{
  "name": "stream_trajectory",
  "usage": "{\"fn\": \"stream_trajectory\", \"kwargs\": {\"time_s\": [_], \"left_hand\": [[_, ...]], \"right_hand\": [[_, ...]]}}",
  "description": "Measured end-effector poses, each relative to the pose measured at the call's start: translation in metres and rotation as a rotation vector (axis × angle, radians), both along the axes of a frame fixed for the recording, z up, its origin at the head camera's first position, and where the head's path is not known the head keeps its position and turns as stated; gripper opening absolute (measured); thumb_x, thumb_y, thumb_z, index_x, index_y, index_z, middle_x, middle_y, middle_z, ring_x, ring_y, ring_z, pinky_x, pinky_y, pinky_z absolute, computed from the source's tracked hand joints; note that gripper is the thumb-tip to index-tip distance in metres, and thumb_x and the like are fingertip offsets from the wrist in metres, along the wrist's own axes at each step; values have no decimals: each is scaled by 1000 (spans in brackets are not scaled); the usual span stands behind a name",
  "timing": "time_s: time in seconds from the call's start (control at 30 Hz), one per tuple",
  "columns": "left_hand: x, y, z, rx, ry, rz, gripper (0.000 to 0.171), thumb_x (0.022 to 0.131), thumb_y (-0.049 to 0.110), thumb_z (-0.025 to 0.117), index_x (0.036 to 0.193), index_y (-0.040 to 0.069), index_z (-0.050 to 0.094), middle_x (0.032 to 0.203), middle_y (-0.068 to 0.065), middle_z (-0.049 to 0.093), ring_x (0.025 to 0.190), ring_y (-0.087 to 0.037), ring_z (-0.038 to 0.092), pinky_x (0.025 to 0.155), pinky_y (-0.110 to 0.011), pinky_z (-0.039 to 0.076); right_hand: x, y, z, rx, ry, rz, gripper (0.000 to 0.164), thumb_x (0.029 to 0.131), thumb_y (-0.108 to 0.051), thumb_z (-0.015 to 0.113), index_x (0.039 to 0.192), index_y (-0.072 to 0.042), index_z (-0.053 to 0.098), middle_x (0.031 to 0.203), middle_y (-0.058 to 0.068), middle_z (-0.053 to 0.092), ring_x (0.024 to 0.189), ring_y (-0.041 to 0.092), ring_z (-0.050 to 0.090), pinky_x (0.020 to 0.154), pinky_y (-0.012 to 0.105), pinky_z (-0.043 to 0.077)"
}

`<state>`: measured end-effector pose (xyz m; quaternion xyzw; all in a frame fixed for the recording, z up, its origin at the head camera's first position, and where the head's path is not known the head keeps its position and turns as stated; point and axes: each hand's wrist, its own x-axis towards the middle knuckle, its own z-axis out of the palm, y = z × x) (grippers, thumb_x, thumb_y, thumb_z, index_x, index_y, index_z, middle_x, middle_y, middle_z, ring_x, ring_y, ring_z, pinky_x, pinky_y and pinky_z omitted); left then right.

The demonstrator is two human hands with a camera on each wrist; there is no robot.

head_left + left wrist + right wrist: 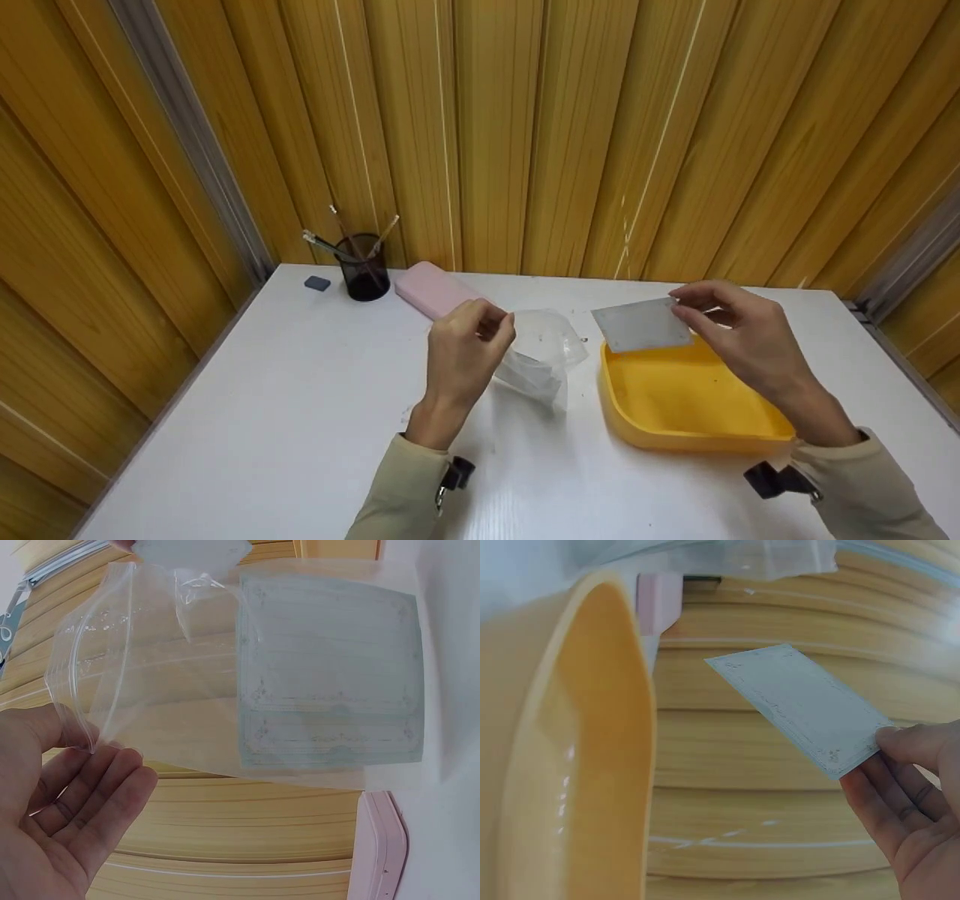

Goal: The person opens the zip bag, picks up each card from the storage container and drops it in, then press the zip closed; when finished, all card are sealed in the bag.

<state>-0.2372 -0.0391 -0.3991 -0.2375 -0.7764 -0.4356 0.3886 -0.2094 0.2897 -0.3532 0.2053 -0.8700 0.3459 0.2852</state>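
Between thumb and fingertips, my left hand (pixel 466 345) pinches the open edge of a clear zip bag (pixel 169 690), which hangs above the white table. Inside the bag lie pale cards with a light green decorated border (pixel 330 675), at its lower end. My right hand (pixel 739 330) pinches one corner of a single pale card (pixel 802 709) with a patterned border. That card (pixel 643 325) is held over the back part of a yellow bin (pixel 697 441). The bin's inner floor shows nothing lying on it.
A pink case (pixel 435 289) lies at the back of the white table (pixel 300 435), behind the bag. Left of it stand a black mesh cup (pixel 365 277) with several pencils and a small dark eraser (pixel 317 283). A wood-panelled wall (pixel 487 135) rises behind the table.
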Motion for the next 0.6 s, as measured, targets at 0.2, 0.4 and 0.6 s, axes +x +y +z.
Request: {"fn": "stream_trajectory", "kwargs": {"time_s": [0.2,0.4,0.6], "left_hand": [[0,0,0,-2,7,1,12,89,-1,79,81,5,72,76,-4,71,65,-12,67,61,-22,58],[1,1,1,0,6,0,11,89,-1,79,82,5,72,77,-3,71,65,-12,67,61,-22,57],[0,1,2,1,14,1,11,89,-1,79,82,5,72,76,-3,71,65,-12,67,61,-22,57]], "right_hand": [[10,-18,20,-30,93,59,27,87,16,78,111,3,75,101,6,76,92,2,68,84,10,53],[16,-31,33,-26,183,129,30,87,16,78,113,1,75,104,8,75,94,14,71,88,13,54],[16,-45,38,-3,235,184,34,83,20,79,111,1,75,102,7,75,93,10,71,87,15,55]]}}
